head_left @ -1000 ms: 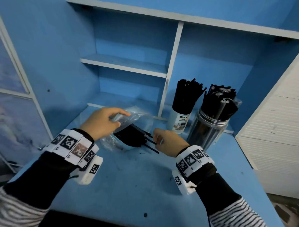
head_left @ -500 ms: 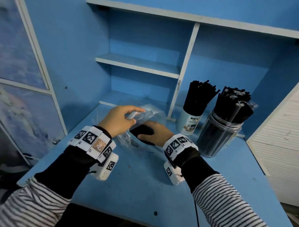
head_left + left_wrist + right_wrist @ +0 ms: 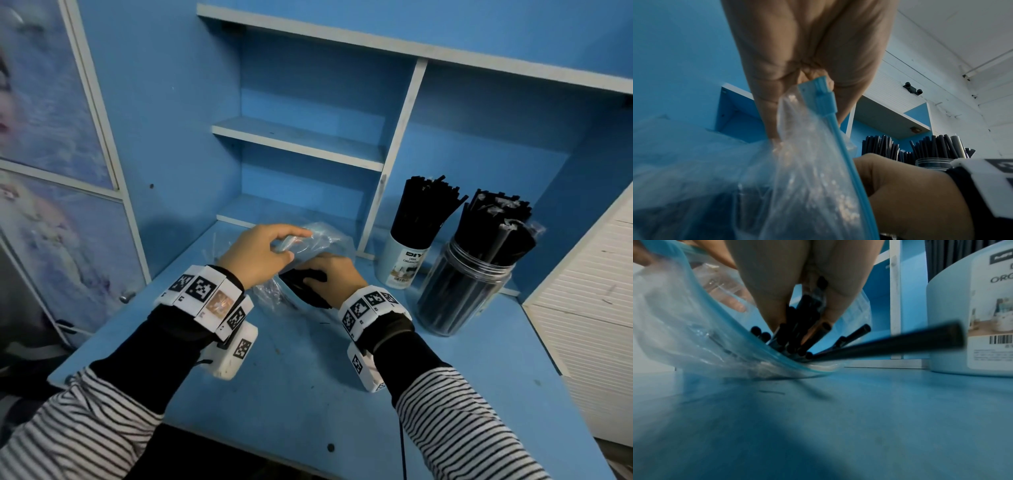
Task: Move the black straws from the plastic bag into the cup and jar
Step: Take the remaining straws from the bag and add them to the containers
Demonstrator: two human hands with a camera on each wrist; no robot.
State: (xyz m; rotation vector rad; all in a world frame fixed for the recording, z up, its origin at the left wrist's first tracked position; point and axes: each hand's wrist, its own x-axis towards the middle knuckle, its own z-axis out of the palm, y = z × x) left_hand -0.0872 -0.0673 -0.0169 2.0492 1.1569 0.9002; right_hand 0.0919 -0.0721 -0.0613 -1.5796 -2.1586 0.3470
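Note:
A clear plastic bag (image 3: 322, 238) with a blue zip strip (image 3: 840, 146) lies on the blue desk (image 3: 308, 383). My left hand (image 3: 263, 250) pinches the bag's top edge and holds the mouth up. My right hand (image 3: 330, 277) reaches into the mouth, and its fingers (image 3: 774, 293) curl round a bundle of black straws (image 3: 797, 332); one loose straw (image 3: 900, 342) sticks out toward the camera. A pale cup (image 3: 402, 262) and a clear jar (image 3: 462, 298), both packed with black straws, stand to the right.
A white divider post (image 3: 394, 157) and blue shelves (image 3: 298, 140) rise behind the bag. A white slatted cabinet (image 3: 589, 308) borders the desk on the right, a pictured door panel (image 3: 51, 192) on the left.
My right hand has moved from outside the bag into its mouth and closed on the straws. The left hand keeps holding the bag's edge. The head view has shifted left.

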